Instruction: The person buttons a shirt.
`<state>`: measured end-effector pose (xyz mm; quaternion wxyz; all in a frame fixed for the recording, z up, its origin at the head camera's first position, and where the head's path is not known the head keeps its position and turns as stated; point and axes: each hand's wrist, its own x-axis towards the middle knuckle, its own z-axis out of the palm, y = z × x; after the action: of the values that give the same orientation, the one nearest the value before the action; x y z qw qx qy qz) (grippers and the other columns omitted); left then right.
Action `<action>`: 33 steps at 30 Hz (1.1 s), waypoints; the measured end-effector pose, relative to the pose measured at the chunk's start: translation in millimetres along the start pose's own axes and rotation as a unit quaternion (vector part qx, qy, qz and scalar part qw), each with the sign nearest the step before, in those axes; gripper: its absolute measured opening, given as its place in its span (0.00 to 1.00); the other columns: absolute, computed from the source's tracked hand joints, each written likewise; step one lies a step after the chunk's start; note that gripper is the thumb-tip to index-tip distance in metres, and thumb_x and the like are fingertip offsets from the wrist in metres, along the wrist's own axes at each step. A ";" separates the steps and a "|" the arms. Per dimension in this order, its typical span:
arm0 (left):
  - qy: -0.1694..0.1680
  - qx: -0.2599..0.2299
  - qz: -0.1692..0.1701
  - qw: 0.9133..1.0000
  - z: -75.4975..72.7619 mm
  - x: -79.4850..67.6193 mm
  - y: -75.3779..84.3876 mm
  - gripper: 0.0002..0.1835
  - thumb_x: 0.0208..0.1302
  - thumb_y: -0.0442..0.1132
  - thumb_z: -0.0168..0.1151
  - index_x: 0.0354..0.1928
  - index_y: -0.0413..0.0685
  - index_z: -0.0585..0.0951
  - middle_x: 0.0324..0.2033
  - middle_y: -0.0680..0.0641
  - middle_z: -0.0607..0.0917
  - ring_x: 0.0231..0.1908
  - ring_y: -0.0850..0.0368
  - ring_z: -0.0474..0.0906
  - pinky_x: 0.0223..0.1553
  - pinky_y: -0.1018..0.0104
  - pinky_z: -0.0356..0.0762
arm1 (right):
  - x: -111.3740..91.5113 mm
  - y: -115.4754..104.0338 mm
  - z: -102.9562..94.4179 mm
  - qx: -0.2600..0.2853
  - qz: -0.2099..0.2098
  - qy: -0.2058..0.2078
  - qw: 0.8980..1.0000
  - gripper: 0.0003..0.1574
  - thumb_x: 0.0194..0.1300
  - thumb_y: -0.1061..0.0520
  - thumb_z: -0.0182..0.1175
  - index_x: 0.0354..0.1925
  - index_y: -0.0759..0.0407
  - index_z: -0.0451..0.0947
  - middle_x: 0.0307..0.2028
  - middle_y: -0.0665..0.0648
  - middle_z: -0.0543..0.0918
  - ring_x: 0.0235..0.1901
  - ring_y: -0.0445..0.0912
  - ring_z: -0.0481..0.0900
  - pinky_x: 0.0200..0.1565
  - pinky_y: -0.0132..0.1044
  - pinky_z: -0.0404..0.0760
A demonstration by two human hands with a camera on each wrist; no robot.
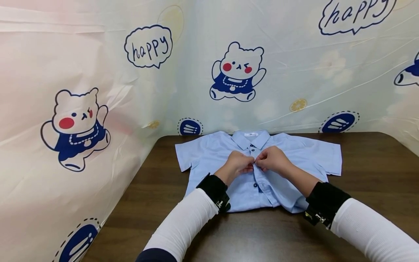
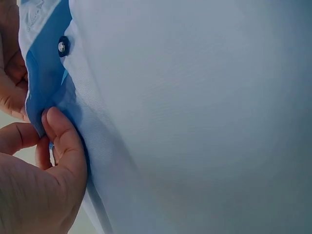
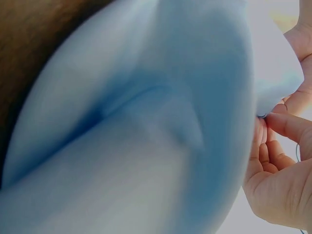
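- White sleeves [image 1: 373,225] cover both forearms on the near side of the light blue shirt [image 1: 209,153], reaching in from below its hem.
- Black wrist straps [image 1: 212,189], one on each arm, sit between those coverings and the hands, the left one overlapping the shirt's lower edge.
- The shirt lies front up on the brown wooden table [image 1: 229,236], collar [image 1: 251,140] away from the person, short sleeves spread to both sides.
- Left hand [image 1: 240,162], at the middle of the shirt's front: thumb and fingers pinch the cloth by the opening edge.
- Right hand [image 1: 273,159], just across that edge on the shirt: thumb and forefinger are together on the cloth, right by a small dark button [image 3: 263,116]; whether it is through its hole I cannot tell.
- Another dark button, the lower button [image 1: 255,185], shows on the shirt between the hands and the hem.
- Rumpled folds run along the shirt's lower front on the right.
- A white label [image 1: 251,134] shows inside the shirt's collar.
- Beyond the shirt hangs a pale curtain [image 1: 288,72] printed with bears and "happy" bubbles.
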<state>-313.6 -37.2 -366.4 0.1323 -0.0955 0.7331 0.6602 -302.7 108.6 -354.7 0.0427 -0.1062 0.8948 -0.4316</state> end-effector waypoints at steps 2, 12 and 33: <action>-0.005 0.000 0.003 1.000 -0.1 0.3 -0.2 0.04 0.59 0.27 0.62 0.27 0.34 0.78 0.20 0.46 0.80 0.19 0.59 0.76 0.28 0.67 0.82 | 0.1 0.0 -0.1 -0.005 0.006 0.001 1.000 0.08 0.61 0.62 0.64 0.32 0.69 0.84 0.24 0.54 0.83 0.21 0.42 0.80 0.27 0.33 0.79; -0.024 0.023 0.029 0.999 1.3 0.3 -3.8 0.09 0.56 0.23 0.63 0.20 0.36 0.79 0.23 0.44 0.82 0.22 0.58 0.79 0.31 0.63 0.83 | 1.1 0.7 -1.6 -0.018 0.036 -0.021 0.999 0.10 0.63 0.62 0.59 0.29 0.67 0.83 0.19 0.52 0.78 0.21 0.42 0.76 0.26 0.32 0.75; 0.024 0.117 0.087 0.989 3.1 -1.1 -5.1 0.05 0.52 0.21 0.69 0.26 0.34 0.84 0.32 0.46 0.79 0.28 0.55 0.83 0.29 0.67 0.82 | -0.6 4.2 -2.3 0.097 0.119 -0.084 0.985 0.13 0.72 0.63 0.49 0.36 0.72 0.77 0.23 0.53 0.74 0.24 0.42 0.73 0.29 0.32 0.77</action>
<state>-310.7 -34.8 -371.2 0.0673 -0.0309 0.8136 0.5767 -303.2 113.1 -356.5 0.1784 -0.0300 0.8480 -0.4982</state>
